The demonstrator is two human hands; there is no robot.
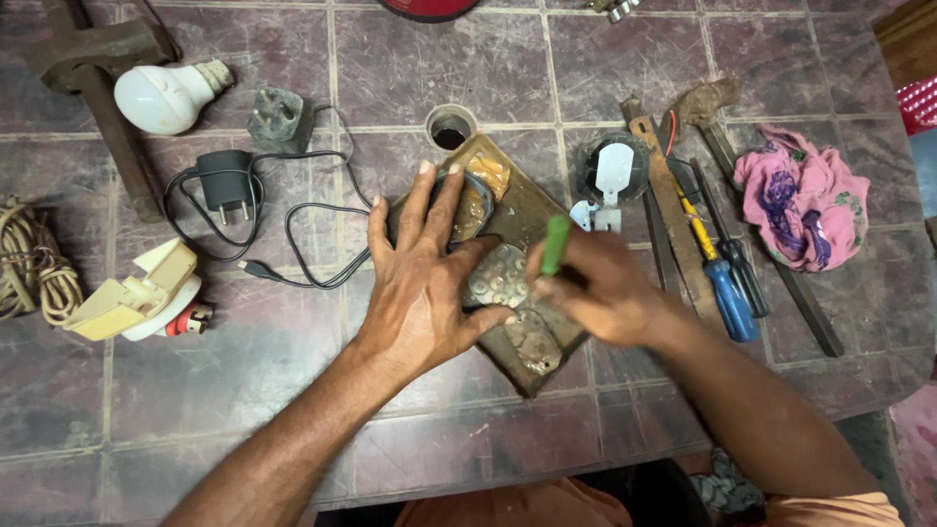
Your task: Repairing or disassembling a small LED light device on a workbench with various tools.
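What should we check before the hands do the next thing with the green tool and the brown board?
1. Left hand pressing flat on the wooden board: ok.
2. Right hand has a firm grip on the green-handled tool: ok.
3. Tool tip meets the round metal part: cannot tell, hidden and blurred.
4. Board lies fully on the tiled table: ok.
5. Black charger cable clear of the board: not ok, it lies right at the board's edge.

Tiled surface [244, 390] under even, soft light.
Mottled purple-grey squares with pale grout lines, worn and stained; round hole [450, 129] at far centre; near edge dropping to shadow.
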